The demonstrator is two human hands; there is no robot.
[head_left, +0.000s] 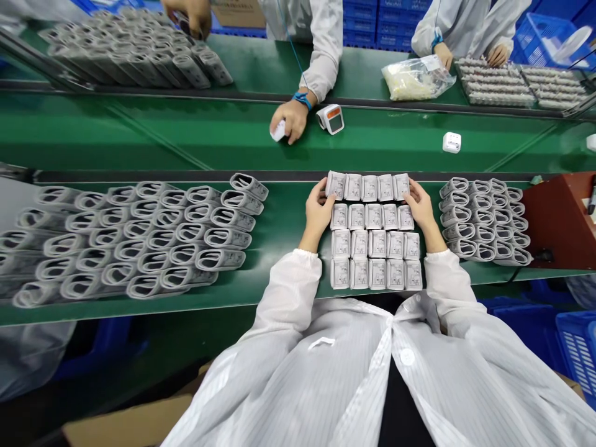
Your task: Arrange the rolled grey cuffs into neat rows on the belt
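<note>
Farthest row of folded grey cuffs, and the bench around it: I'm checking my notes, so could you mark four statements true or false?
1. The left hand and right hand touch opposite ends of the farthest row of folded grey cuffs. True.
2. That row has three cuffs. False: it has five.
3. A clear plastic bag with pale yellow contents lies across the bench. True.
4. A co-worker's hand grips the white device with an orange stripe. False: the device lies beside that hand.
</note>
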